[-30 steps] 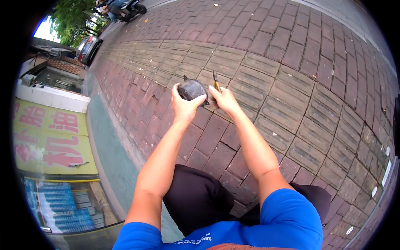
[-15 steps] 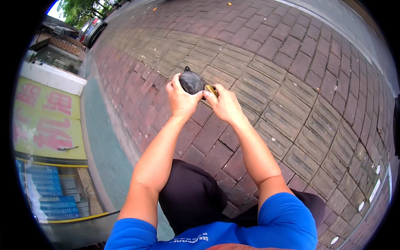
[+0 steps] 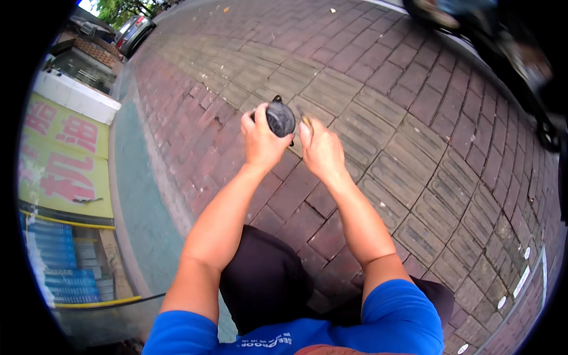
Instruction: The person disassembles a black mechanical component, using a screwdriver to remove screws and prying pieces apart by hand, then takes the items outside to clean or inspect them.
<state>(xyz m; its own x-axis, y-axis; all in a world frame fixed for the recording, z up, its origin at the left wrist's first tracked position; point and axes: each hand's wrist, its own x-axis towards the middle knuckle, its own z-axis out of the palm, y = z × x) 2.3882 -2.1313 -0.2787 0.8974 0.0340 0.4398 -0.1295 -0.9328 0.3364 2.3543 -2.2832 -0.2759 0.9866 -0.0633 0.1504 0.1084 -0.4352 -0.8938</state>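
Note:
My left hand (image 3: 261, 145) grips a dark, round part with small lugs (image 3: 281, 120), fingers and thumb wrapped around its rim, held out over the paving. Just to its right, my right hand (image 3: 322, 151) is closed on a small gold-coloured tool (image 3: 306, 121), which is blurred and partly hidden by my fingers, so I cannot make out its tip. The two hands are close together, a short gap between the part and the tool.
Brick paving (image 3: 414, 71) with a ribbed tactile strip (image 3: 381, 160) surrounds my knees (image 3: 260, 266). At left stand a yellow sign (image 3: 68, 154) and a glass-fronted case (image 3: 71, 260). A grey car (image 3: 133, 32) is parked beyond. A blurred two-wheeler (image 3: 515, 71) occupies the upper right.
The round part has turned to show a different side. My right hand with the tool has pulled slightly apart from it since half a second ago. The blurred two-wheeler has appeared at upper right.

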